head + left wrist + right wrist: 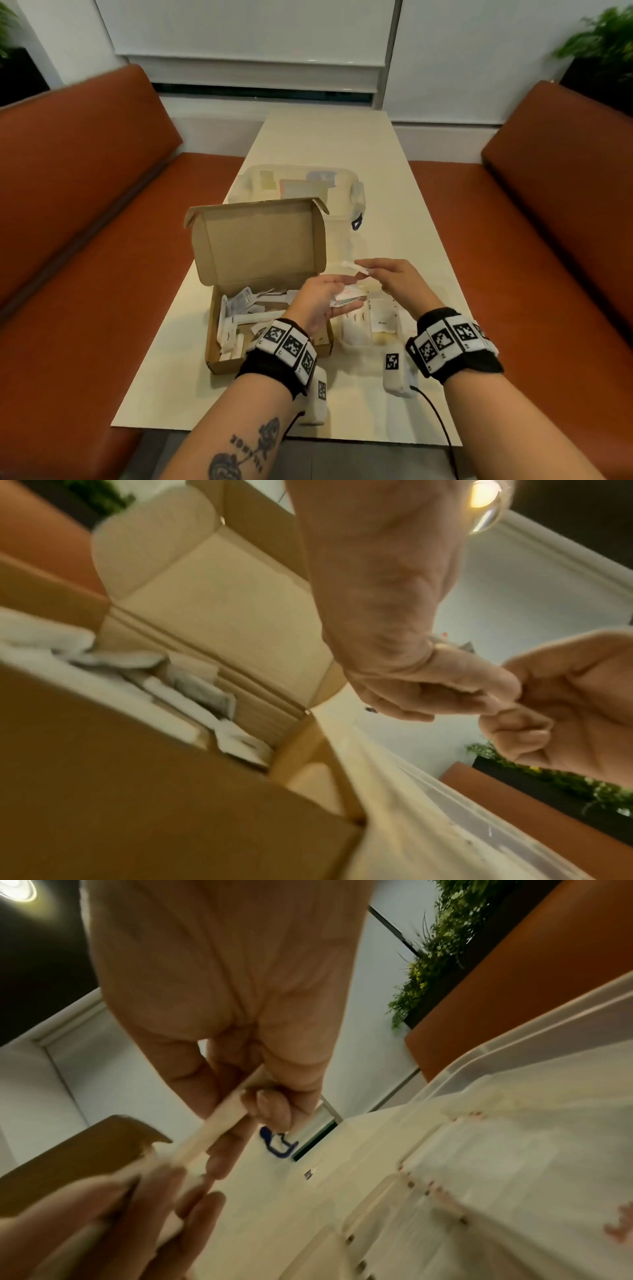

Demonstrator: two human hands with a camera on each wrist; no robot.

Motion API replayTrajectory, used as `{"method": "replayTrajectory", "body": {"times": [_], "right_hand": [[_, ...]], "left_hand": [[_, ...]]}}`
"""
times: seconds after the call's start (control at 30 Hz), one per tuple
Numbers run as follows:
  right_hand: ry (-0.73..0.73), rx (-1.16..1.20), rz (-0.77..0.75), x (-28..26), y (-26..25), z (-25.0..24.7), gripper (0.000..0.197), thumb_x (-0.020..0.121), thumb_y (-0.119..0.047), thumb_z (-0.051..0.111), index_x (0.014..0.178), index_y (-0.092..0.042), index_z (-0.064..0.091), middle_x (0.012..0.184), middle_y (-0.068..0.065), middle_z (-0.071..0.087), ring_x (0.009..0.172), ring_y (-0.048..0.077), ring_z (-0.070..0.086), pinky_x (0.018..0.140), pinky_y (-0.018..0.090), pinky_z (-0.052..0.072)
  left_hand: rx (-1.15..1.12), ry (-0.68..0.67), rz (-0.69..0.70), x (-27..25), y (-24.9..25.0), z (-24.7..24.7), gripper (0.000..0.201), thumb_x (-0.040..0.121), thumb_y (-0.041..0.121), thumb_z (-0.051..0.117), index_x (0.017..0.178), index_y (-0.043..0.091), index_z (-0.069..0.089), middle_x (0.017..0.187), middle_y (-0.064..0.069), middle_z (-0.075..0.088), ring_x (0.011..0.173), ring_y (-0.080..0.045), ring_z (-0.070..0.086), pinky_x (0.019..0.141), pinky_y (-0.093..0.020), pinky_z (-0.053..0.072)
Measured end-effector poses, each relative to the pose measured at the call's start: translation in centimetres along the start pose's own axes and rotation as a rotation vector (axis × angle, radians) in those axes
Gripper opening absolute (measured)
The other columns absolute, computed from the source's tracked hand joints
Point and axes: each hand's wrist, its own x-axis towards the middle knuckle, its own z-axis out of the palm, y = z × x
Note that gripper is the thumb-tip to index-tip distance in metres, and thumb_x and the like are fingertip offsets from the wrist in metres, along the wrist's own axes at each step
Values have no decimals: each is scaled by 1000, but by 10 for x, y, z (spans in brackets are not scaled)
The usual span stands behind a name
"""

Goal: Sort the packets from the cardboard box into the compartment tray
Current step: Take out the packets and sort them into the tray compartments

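Cardboard box [260, 274] sits lid-up on the counter [342, 144], still with loads of packets [239, 308] inside. The clear tray [370, 322] is touching its right side, so each transfer is short. The left hand [322, 301] is clamped on a small fan of packets just over the tray, probably as a holding stack. The right hand [387, 274] is pinching one thin white stick packet [352, 266] out of that stack, I'd guess to drop it in the matching compartment. Labels are too blurry to read.

Black wristbands [455, 346] with square-code tags; tattooed left forearm [239, 448]
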Motion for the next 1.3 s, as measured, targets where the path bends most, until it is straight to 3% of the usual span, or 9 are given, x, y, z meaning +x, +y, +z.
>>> {"method": "replayTrajectory", "body": {"times": [0.1,0.27,0.43,0.57,0.77,0.97,1.13,1.23,1.3], "right_hand": [[19,-89,-19,1,6,-15,32,87,1,48,105,-13,70,90,-7,68,62,-14,54,61,6,39],[-46,-185,-39,5,8,-33,25,88,-4,58,101,-20,72,92,-5,69,74,1,57,74,18,47],[216,89,-70,8,10,-38,24,77,-1,72,98,-10,67,71,0,50,65,15,58,72,26,55],[374,282,-79,10,15,-36,24,77,-6,75,97,-11,62,58,-6,60,63,10,66,71,20,53],[261,470,-11,15,13,-23,17,80,-3,71,96,-1,64,73,8,69,69,16,66,73,23,57],[275,308,-43,19,8,-21,18,91,-6,59,108,-2,64,82,8,68,69,13,62,68,19,55],[172,-113,80,22,12,-18,33,80,-12,74,103,-12,50,76,8,68,57,10,59,52,15,43],[4,-400,117,24,19,-7,26,77,-15,76,96,-11,59,74,4,68,55,6,56,48,12,38],[-60,-494,124,25,22,2,29,75,-17,78,98,-9,62,79,5,68,58,6,55,52,14,39]], "left_hand": [[-105,-33,15,6,-4,16,20,95,-3,47,109,-12,59,108,-21,64,87,-25,69,72,-25,59],[-104,45,77,20,-13,32,30,94,5,55,116,-15,56,105,-21,64,88,-20,66,70,-22,59],[-160,94,101,28,-18,31,28,94,5,54,116,-12,57,108,-18,62,93,-20,63,69,-21,59],[-124,71,97,28,-17,31,26,94,5,54,114,-10,59,102,-14,63,94,-19,62,66,-20,58],[-79,62,129,29,-12,30,23,94,4,54,113,-8,60,107,-17,61,99,-22,59,71,-23,59],[63,117,150,28,-12,16,17,93,3,55,107,-2,65,97,-13,65,90,-22,63,69,-25,59],[123,218,208,27,-12,-1,24,94,2,54,115,-1,64,99,-13,64,90,-22,60,81,-33,55],[125,241,218,25,-13,-7,24,94,3,53,115,2,64,96,-12,63,81,-18,60,64,-21,57],[132,248,219,25,-14,-10,24,94,4,53,116,2,64,95,-10,62,80,-17,59,63,-20,56]]}}
